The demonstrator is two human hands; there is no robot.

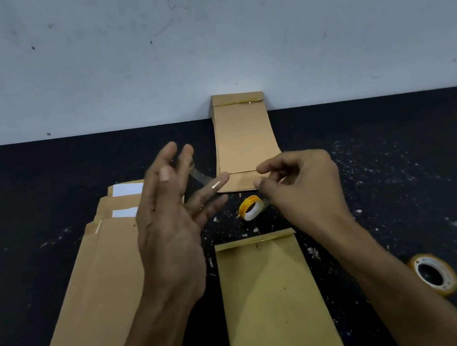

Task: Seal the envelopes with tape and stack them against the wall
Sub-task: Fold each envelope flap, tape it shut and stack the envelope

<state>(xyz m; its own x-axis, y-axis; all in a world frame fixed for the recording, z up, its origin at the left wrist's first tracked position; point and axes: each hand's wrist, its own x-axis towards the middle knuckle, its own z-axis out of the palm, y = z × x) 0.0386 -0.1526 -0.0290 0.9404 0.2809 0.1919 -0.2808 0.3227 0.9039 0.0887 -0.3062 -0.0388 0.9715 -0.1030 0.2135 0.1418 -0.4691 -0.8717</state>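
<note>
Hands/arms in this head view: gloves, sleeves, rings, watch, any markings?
Both bare. The left hand and right hand have no gloves, and both forearms are uncovered to the frame edge with no sleeve, watch or band showing. One left finger carries a shiny patch; ring or clear tape, I cannot tell.

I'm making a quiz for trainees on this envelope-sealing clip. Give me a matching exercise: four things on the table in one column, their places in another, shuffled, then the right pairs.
Things:
1. small tape roll
2. large tape roll
3. sealed envelope
4. pile of unsealed envelopes

Places:
A. leaning on the wall at the far edge of the table
B. near right, beside the right forearm
C. on the left, under the left hand
D. in the middle, just beyond the near envelope

Pairs: 1-D, 2-B, 3-A, 4-C
</note>
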